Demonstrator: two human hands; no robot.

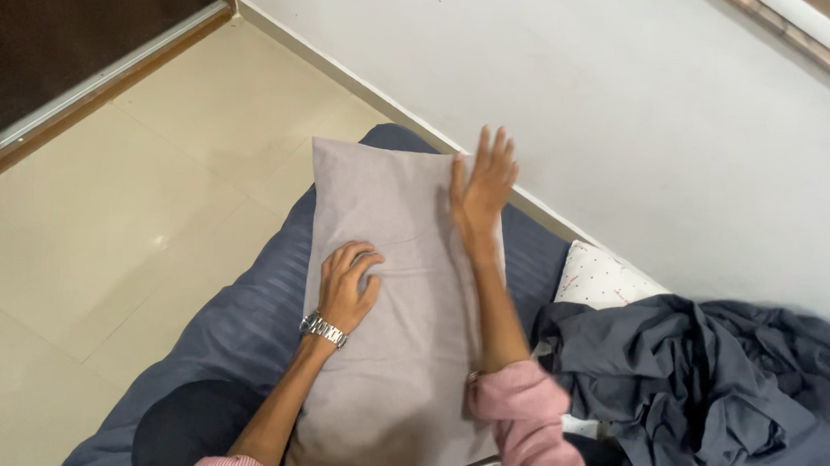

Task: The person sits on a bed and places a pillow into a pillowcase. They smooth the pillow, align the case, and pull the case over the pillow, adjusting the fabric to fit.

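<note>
A grey-mauve pillow (392, 289) lies lengthwise on a dark blue striped bedsheet (237, 318). My left hand (347, 282), with a metal wristwatch on the wrist, presses on the pillow's middle with its fingers curled into the fabric. My right hand (483, 184) is flat and open, fingers spread, at the pillow's far right edge near its top corner; it looks slightly blurred. Pink sleeves cover both forearms.
A crumpled dark grey sheet (694, 375) is heaped at the right, over a white dotted pillow (600, 273). A white wall (635, 93) runs behind the bed. Beige floor tiles (99, 214) lie to the left, with a dark doorway (44, 18) at the top left.
</note>
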